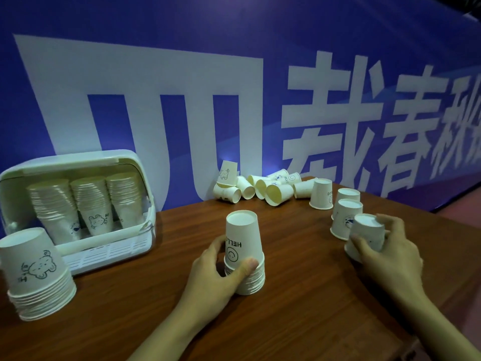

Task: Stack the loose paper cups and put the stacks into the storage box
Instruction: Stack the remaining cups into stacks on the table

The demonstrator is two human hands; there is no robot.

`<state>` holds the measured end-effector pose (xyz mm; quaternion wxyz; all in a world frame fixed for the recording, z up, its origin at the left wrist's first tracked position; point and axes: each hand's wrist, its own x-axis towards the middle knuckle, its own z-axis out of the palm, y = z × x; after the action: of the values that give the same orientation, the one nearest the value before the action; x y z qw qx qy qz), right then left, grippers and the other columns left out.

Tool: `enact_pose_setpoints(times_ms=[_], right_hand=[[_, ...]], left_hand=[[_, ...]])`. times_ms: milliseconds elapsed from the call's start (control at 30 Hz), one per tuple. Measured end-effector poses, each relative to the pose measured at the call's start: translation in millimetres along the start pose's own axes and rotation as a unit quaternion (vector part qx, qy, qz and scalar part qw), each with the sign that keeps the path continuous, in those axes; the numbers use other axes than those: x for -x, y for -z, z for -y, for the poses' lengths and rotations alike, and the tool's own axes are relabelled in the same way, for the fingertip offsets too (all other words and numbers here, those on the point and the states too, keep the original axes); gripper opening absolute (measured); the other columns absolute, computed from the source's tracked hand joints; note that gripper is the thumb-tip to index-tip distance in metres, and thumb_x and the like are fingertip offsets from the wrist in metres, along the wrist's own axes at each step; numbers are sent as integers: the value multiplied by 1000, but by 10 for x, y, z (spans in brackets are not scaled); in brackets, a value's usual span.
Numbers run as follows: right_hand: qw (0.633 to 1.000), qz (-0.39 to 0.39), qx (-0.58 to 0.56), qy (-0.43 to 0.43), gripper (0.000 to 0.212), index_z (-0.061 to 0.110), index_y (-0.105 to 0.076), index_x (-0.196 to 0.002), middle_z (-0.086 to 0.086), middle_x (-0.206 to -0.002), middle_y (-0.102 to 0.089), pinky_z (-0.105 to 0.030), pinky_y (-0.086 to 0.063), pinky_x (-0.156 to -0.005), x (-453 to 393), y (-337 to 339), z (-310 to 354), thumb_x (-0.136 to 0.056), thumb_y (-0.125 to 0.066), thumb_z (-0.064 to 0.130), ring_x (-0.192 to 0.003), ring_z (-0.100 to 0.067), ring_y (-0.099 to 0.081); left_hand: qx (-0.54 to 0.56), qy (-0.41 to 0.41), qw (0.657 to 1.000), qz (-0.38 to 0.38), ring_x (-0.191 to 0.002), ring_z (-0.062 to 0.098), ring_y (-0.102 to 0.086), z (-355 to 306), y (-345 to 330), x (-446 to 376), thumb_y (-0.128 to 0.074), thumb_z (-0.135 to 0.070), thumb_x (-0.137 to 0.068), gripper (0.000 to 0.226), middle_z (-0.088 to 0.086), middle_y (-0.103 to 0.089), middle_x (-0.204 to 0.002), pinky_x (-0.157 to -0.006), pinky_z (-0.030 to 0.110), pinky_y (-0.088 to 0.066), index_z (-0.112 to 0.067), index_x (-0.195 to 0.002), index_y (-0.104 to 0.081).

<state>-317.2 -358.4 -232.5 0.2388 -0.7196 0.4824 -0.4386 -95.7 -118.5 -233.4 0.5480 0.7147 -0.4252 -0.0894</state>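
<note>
Holding three stacks of upright paper cups, the white plastic box (78, 204) stands open at the worktop's (299, 321) left. The left hand (218, 269) grips an inverted stack (244, 254) at centre; the right hand (385, 251) curls round an upturned cup (368, 230). Another stack (36, 274) sits before the box; loose cups (260, 186) lie tumbled by the blue banner (234, 87).

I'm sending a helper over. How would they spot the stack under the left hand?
On the brown wooden table, look at the middle front. The upside-down white paper cup stack there is gripped by the left hand; only its top cup shows "HELLO" and a smiley.
</note>
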Motion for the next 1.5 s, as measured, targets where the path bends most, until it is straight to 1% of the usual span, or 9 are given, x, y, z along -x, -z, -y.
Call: enact_pose_setpoints(times_ms=[200, 400, 500, 667, 800, 900, 1033, 1300, 1500], right_hand=[[981, 138, -129, 43, 60, 39, -48, -127, -7, -129, -61, -40, -62, -74, 172, -26, 315, -77, -81, 41, -107, -21, -62], [922, 129, -342, 129, 58, 37, -54, -128, 12, -114, -62, -31, -63, -70, 349, -23, 1065, -75, -72, 50, -104, -16, -68], [911, 166, -320, 200, 58, 43, -51, -129, 19, -112, -66, -39, -62, -81, 424, -164, 1323, -79, -75, 60, -107, -11, -67], [902, 217, -260, 267, 58, 38, -49, -129, 19, -114, -68, -38, -60, -87, 483, -368, 1433, -80, -80, 45, -108, -4, -66], [900, 262, -157, 312, 55, 38, -47, -130, 25, -105, -65, -23, -57, -81, 541, -532, 1394, -85, -78, 39, -99, 9, -64], [899, 261, -157, 313, 56, 39, -45, -134, 24, -108, -65, -27, -58, -80, 608, -633, 1323, -87, -75, 40, -99, 6, -65], [895, 265, -188, 304, 56, 46, -40, -135, 25, -116, -63, -34, -58, -86, 691, -717, 1212, -90, -72, 39, -108, 2, -64], [890, 288, -199, 293, 60, 54, -31, -141, 20, -134, -57, -39, -58, -93, 722, -745, 1169, -92, -66, 49, -117, -2, -62], [899, 269, -226, 263, 85, 61, -5, -152, 32, -132, -55, -25, -51, -98, 910, -813, 1102, -94, -65, 46, -120, 1, -59]], left_hand=[[3, 1, 1000, 5, -122, -2, -59, 31, -24, -6, -70, -86, -61, 94, -23, -63, -133, -91, 15, -45, -44, -143, -49], [-16, 14, 1000, 16, -127, 0, -54, 64, -20, -15, -71, -87, -63, 87, -23, -56, -137, -106, 28, -48, -53, -139, -44], [-38, 2, 999, 10, -125, -7, -45, 23, -8, -8, -69, -84, -66, 79, -29, -48, -129, -99, 17, -41, -55, -135, -42], [-60, -19, 998, 3, -124, 0, -43, 21, -17, -17, -64, -84, -66, 80, -28, -47, -116, -103, 32, -48, -50, -137, -51], [-38, 29, 999, -19, -130, 4, -40, 42, 8, -12, -83, -64, -68, 112, -31, -39, -124, -109, 29, -38, -43, -158, -20], [-50, 44, 998, -13, -134, 5, -38, 110, 16, -25, -86, -55, -71, 120, -23, -42, -130, -112, 27, -33, -36, -162, -11], [-39, 39, 998, 8, -132, 0, -40, 112, 6, -12, -77, -68, -57, 123, -22, -43, -133, -113, 29, -37, -39, -160, -18], [-56, -1, 998, 13, -127, -5, -42, 57, -15, 13, -74, -69, -61, 91, -23, -53, -132, -110, 35, -45, -46, -143, -45], [-49, -4, 998, -35, -125, 0, -54, 35, -10, 11, -72, -66, -69, 73, -26, -59, -128, -106, 34, -51, -49, -137, -52]])
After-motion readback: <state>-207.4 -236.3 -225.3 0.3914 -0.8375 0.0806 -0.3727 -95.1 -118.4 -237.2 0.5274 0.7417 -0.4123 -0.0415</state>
